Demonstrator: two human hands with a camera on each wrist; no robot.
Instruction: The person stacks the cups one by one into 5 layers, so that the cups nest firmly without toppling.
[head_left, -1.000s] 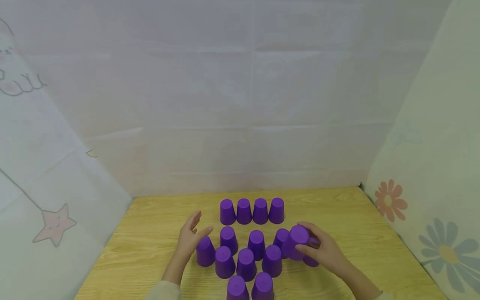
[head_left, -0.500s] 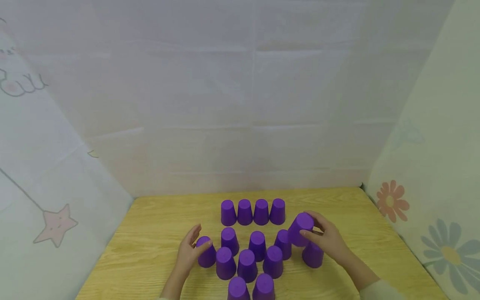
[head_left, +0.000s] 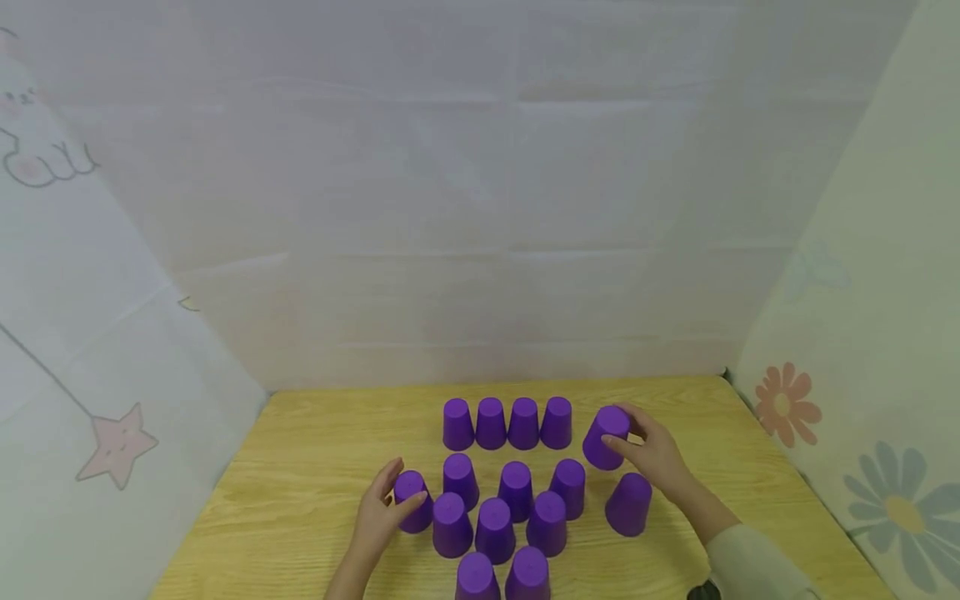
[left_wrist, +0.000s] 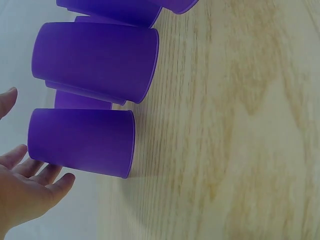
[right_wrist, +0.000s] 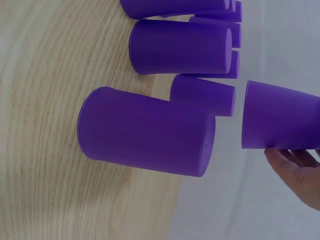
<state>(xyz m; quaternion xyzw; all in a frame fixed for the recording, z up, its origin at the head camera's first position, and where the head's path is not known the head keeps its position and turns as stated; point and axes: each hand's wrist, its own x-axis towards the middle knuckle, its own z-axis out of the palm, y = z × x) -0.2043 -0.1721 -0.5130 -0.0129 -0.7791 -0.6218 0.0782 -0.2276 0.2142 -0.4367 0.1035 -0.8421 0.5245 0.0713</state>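
My right hand (head_left: 660, 454) pinches an upside-down purple cup (head_left: 606, 437), thumb in front and fingers behind. In the right wrist view this held cup (right_wrist: 282, 116) hangs clear of the table, its rim beyond the bases of the standing cups. Just below it in the head view stands another upside-down cup (head_left: 628, 505). My left hand (head_left: 378, 508) is spread around the leftmost cup (head_left: 413, 502), which stands on the table. In the left wrist view, the fingers (left_wrist: 42, 175) lie right at that cup's side, while the thumb (left_wrist: 7, 101) is apart from it.
A back row of several upside-down cups (head_left: 491, 423) stands on the wooden table (head_left: 315, 433). More cups (head_left: 495, 532) stand in the middle and at the front edge of view. White cloth walls (head_left: 480, 208) enclose the table's back and sides.
My right hand has carried its cup back and to the right, off the cup it overlapped. The left hand has come down and forward around the leftmost cup.
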